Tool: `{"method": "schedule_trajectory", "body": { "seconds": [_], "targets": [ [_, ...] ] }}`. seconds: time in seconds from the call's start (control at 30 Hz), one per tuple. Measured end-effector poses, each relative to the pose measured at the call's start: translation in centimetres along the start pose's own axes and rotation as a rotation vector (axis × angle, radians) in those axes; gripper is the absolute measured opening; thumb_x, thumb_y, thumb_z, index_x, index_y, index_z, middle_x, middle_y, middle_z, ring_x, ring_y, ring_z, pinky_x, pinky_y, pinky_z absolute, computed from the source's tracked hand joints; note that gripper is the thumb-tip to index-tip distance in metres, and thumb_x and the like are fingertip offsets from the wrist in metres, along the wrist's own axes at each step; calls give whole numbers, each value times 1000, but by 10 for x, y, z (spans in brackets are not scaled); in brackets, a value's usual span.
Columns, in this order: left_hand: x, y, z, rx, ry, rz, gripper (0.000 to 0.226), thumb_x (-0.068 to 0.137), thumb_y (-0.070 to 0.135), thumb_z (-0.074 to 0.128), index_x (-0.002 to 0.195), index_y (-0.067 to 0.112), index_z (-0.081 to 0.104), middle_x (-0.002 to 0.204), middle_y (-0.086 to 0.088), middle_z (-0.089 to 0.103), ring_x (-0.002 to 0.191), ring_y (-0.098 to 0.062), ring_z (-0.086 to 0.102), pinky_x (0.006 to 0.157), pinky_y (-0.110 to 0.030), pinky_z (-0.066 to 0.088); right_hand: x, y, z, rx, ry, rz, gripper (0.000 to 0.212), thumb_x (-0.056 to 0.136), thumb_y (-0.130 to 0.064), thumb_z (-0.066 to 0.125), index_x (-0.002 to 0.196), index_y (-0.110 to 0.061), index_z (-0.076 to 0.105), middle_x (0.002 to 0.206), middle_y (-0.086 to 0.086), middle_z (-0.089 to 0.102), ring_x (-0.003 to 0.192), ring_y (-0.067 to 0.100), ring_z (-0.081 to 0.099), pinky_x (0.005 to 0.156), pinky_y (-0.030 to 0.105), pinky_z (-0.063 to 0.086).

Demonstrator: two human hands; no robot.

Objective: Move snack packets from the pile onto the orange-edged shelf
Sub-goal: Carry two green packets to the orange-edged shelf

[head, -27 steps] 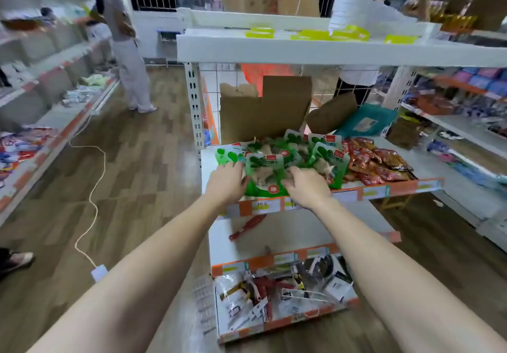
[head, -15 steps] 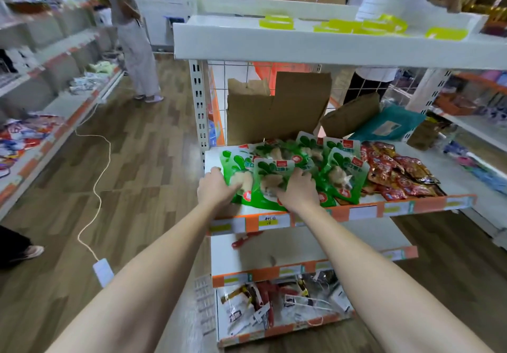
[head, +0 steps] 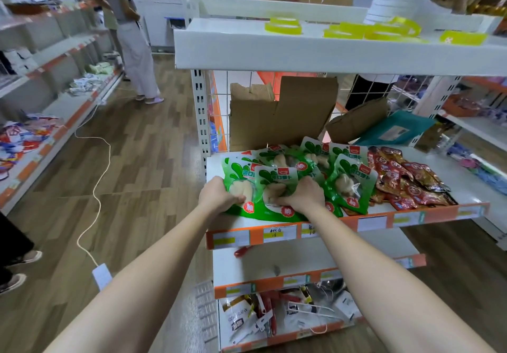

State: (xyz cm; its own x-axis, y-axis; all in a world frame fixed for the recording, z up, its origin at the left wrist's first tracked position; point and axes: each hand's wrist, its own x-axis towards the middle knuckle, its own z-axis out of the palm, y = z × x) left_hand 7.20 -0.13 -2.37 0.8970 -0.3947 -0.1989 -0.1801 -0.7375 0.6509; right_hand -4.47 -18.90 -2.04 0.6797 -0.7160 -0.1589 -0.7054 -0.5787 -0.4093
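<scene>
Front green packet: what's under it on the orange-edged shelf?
Beneath the front green packet, a second green packet pokes out left. The packet itself, the left hand and right hand hide the rest.

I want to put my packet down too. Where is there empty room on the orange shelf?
Bare white shows right of the red packets, up to the end of the orange-edged shelf, and in a small corner left of the green packets by the post. The middle is crowded.

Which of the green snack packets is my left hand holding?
The leftmost green packet, at the left end of the shelf: your left hand pinches its lower edge. Your right hand holds the middle front packet beside it.
</scene>
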Motion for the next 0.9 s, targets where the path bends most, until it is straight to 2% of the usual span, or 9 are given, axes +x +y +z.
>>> {"method": "schedule_trajectory", "body": {
  "seconds": [0.13,0.23,0.33,0.4,0.5,0.6,0.7,0.8,0.9],
  "targets": [
    [-2,-7,-8,-80,3,28,61,70,34,91,115,10,57,111,-3,65,98,-21,60,80,-34,51,-10,-10,-1,-1,22,8,98,62,-60,86,133,-6,43,133,14,51,127,37,47,97,44,46],
    [-5,-12,-9,-148,18,80,60,74,29,88,120,10,54,114,-5,62,102,-22,60,79,-32,49,-12,-16,2,98,63,-42,69,82,-20,78,135,-5,36,127,18,56,119,38,55,79,39,48],
    [-8,-17,-9,-239,16,103,51,79,21,83,118,10,51,116,-8,63,102,-24,61,84,-37,54,-13,-19,1,245,69,-4,74,84,2,68,144,-4,24,129,18,57,115,36,59,75,35,46],
    [-10,-20,-10,-294,7,108,50,81,20,82,119,10,51,115,-7,63,102,-24,62,88,-40,55,-16,-22,-3,341,22,20,83,82,-5,75,147,-3,24,136,17,53,121,34,56,80,33,46],
    [-16,-22,-9,-372,9,118,48,82,17,80,120,11,51,114,-5,63,101,-22,62,86,-37,55,-21,-28,-8,289,-75,-61,68,73,-26,88,126,-3,53,124,13,63,117,30,59,91,35,50],
    [-19,-24,-10,-461,6,134,44,85,16,77,120,13,52,112,-3,63,97,-18,63,78,-30,54,-27,-33,-8,336,-98,-133,48,74,-23,87,113,-5,68,117,12,70,112,30,63,98,43,51],
    [-20,-25,-16,-581,-40,170,36,90,18,73,121,11,57,109,-3,68,92,-13,67,68,-21,53,-31,-27,-7,535,-85,-152,45,76,-19,86,116,-10,67,109,3,70,109,23,65,89,33,51],
    [-21,-18,-23,-703,-101,187,26,92,8,69,117,8,63,104,-11,72,81,-17,69,73,-33,59,-34,-16,-15,661,-37,-213,39,80,-18,82,116,-12,66,106,-2,70,102,17,66,84,28,51],
    [-21,-2,-24,-806,-170,200,19,90,-1,65,107,6,66,89,-13,71,80,-26,67,81,-50,58,-38,5,-34,787,9,-202,35,80,-14,82,109,-21,65,102,-8,69,97,10,66,79,21,48]
  ]
}}
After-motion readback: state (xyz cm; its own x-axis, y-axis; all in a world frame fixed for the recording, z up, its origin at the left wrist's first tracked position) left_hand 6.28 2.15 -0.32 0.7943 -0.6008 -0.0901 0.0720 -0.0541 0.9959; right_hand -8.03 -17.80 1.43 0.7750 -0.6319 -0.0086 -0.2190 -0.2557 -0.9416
